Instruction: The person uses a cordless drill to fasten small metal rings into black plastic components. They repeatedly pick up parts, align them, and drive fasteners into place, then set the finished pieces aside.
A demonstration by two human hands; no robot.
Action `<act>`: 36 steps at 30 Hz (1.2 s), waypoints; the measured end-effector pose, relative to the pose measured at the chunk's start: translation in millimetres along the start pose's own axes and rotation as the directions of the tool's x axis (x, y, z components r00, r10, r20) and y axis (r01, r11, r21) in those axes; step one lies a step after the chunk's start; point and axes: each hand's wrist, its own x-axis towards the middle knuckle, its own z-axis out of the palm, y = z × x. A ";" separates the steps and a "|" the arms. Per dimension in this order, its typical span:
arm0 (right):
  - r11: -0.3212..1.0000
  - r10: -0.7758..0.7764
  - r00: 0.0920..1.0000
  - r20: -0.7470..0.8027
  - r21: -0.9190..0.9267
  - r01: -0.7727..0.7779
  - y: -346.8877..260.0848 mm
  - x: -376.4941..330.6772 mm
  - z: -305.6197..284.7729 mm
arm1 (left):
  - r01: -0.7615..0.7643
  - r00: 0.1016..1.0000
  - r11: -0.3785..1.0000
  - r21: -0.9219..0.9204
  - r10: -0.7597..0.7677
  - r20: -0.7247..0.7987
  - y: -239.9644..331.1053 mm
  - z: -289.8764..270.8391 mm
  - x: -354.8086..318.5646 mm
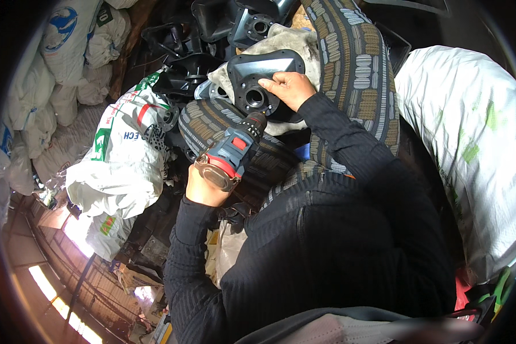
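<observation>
My left hand (207, 188) is closed round the grip of a cordless drill (230, 150), blue-grey with red parts. Its dark chuck points away from me, to the lower edge of a round hub on a black plastic housing (268, 64). Whether the drill's tip touches the hub cannot be made out. This housing has a flared rectangular mouth and a ring-shaped opening. My right hand (292, 90) grips its right side, thumb on top and the other fingers mostly hidden. Under the housing lies a pale, dirty cloth (304, 46), over my patterned trouser leg (212, 117).
Several similar black housings (215, 20) are heaped beyond my hands. White woven sacks stand at the left (129, 140) and a large white sack (470, 132) is close on the right. Green and red items (501, 286) lie at the lower right.
</observation>
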 end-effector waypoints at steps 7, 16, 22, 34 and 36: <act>1.000 0.012 1.000 -0.005 0.020 -0.012 -0.6 0.4 -0.2 | -0.106 0.991 0.993 0.057 0.101 0.088 -10.7 1.0 4.3; 1.000 -0.008 1.000 -0.018 0.029 0.009 -3.8 0.2 -0.3 | -0.066 0.938 0.924 0.378 -0.071 0.338 25.1 -49.1 50.1; 0.999 -0.003 1.000 -0.020 0.051 0.004 -3.3 0.4 -0.3 | -0.165 0.925 0.917 0.365 0.015 0.379 20.3 -56.1 66.2; 0.999 0.021 1.000 -0.023 0.025 -0.021 -6.4 0.6 -2.9 | 0.033 0.918 0.983 0.180 -0.101 0.383 19.1 -53.9 53.7; 0.999 0.008 0.999 -0.037 0.041 -0.007 -5.5 -0.4 -2.3 | -0.011 0.930 0.976 0.217 -0.069 0.360 14.5 -48.0 48.6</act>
